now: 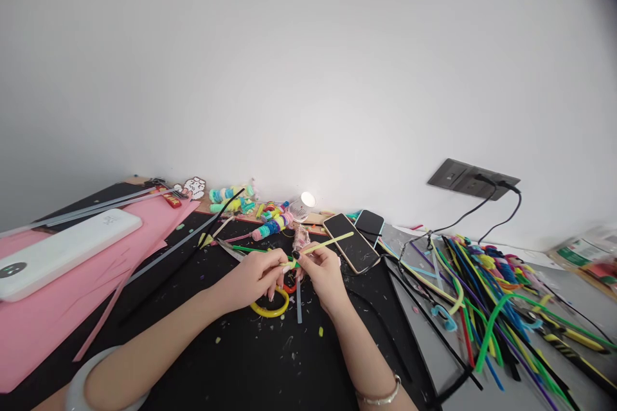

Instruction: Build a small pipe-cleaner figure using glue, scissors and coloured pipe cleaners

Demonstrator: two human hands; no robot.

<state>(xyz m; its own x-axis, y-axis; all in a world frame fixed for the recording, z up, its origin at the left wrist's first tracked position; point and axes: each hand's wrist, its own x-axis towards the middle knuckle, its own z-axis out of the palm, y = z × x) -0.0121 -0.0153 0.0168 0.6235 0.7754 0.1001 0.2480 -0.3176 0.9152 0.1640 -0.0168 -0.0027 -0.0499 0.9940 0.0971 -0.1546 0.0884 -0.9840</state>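
Note:
Near the middle of the black mat my left hand and my right hand come close together, fingertips pinched. Between them is a pale yellow pipe cleaner, its straight end sticking out to the right past my right hand. A bit of green and white shows at the fingertips, too small to make out. Beneath my left hand lies a pair of scissors with a yellow handle, the blades partly covered by the hand. A grey strip lies on the mat just below my fingers.
Behind the hands are a paper cup and a coiled multicolour pipe cleaner piece. Two phones lie back right. Loose pipe cleaners and pliers spread rightward. Left are pink sheets and a white case.

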